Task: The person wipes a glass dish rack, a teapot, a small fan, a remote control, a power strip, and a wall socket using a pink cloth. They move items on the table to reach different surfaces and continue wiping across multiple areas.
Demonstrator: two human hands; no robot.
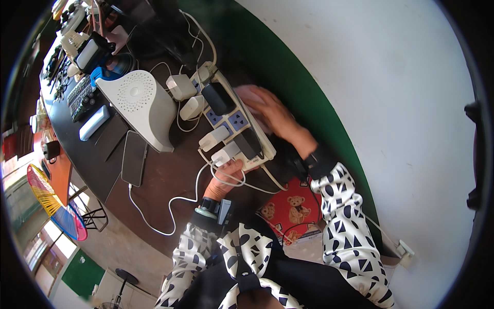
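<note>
A white power strip [257, 136] with blue-grey socket faces is tilted on the dark brown tabletop. My left hand [225, 178] grips its near end, fingers and thumb around the edge. Plugged into it are a black adapter [218, 99], a second black adapter [248, 143] and several white chargers, among them a white charger [214, 138] and another white charger [226, 153] just above my left hand. Along the strip's right side, my right hand [278, 116] is blurred, with what looks like a pinkish cloth [259, 117] under its fingers.
To the left stand a white perforated device [148, 112] and a phone [134, 158] on a white cable [171, 208]. A keyboard [80, 92], a blue-white case [94, 123] and clutter lie farther off. A green-and-white wall [328, 100] borders the right. A red bear-print box [293, 208] sits below.
</note>
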